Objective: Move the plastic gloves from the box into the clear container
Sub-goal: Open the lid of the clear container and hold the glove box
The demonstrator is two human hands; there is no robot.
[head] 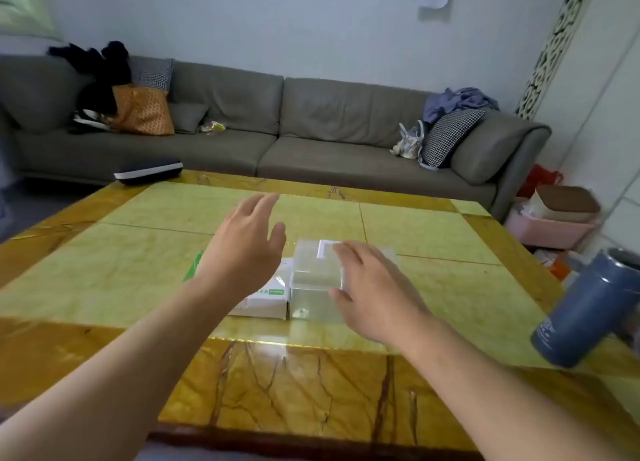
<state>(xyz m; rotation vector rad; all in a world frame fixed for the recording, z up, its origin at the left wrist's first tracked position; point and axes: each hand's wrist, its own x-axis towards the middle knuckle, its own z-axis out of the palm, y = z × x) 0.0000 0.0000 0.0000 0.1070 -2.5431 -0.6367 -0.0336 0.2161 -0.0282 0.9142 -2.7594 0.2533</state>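
Note:
A white and green glove box lies on the yellow stone table, mostly hidden under my left hand. Right beside it stands the clear container, empty as far as I can tell. My left hand hovers above the box with its fingers straight and spread, holding nothing. My right hand is at the container's right side, fingers relaxed, its fingertips over the container's top edge. No gloves are visible outside the box.
A blue-grey insulated mug stands at the table's right edge. A dark case with a white stripe lies at the far left corner. Behind the table runs a grey sofa with bags and cushions. A pink basket sits on the floor at right.

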